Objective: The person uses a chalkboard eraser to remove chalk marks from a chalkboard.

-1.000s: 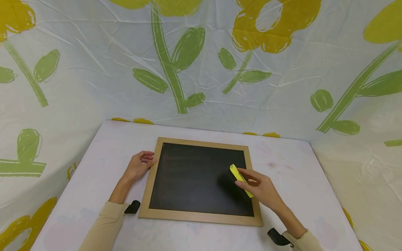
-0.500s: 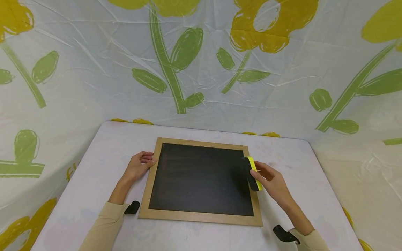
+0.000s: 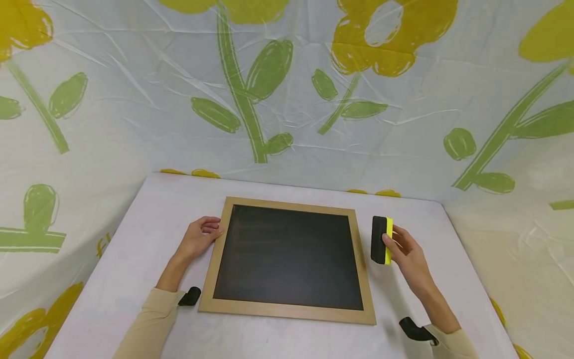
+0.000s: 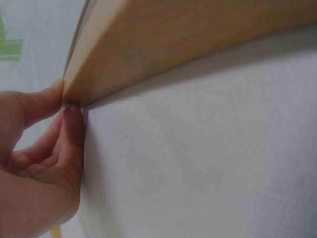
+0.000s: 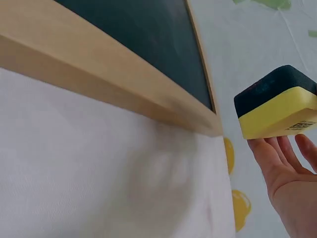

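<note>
A chalkboard with a light wooden frame lies flat on the table, its black surface dark and bare. My left hand pinches the frame's left edge, thumb on the wood and fingertips low against its side in the left wrist view. Off the board's right side, my right hand grips a yellow and black board eraser between thumb and fingers. The eraser is raised above the table, with its black felt face turned toward the board. In the right wrist view the yellow back of the eraser faces the palm.
A white table cover spreads under the board. Behind and at the sides hangs a flower-printed cloth. Black wrist devices sit near both beige sleeves.
My right hand has moved the eraser rightward from over the board to beyond its right frame, turning the felt face to the left. My left hand stays at the left edge.
</note>
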A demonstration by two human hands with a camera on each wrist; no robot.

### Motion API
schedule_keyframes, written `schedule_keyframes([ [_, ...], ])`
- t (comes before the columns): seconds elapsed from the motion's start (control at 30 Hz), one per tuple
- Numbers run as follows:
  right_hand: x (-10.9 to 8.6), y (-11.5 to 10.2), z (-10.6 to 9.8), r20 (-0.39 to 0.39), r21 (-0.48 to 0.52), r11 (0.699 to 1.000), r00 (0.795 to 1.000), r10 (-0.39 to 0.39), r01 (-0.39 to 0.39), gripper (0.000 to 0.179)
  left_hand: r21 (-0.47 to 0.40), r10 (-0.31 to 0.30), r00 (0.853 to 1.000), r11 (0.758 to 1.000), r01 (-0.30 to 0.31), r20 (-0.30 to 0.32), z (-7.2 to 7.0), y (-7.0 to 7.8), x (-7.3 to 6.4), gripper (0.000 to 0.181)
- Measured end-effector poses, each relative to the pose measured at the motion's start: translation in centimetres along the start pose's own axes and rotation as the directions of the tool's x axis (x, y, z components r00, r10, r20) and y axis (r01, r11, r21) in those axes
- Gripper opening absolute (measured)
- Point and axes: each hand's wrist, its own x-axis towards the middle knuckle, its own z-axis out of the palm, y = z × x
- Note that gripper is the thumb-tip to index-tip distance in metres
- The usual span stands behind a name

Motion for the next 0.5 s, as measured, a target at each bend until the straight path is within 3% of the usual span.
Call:
schedule_keyframes([
  [0.27,0.5,1.2,-1.4,-0.007,0.142,0.988,0.998,0.063,-0.061,0.065,0.012,0.003,1.000,1.000,-0.003,0.008,0.0,0.1,-0.1,0.040],
  [0.5,0.9,2.1,-1.9,-0.014,0.146,0.983,0.994,0.110,-0.107,0.071,0.006,-0.001,1.000,1.000,0.001,0.008,0.0,0.1,-0.2,0.040],
])
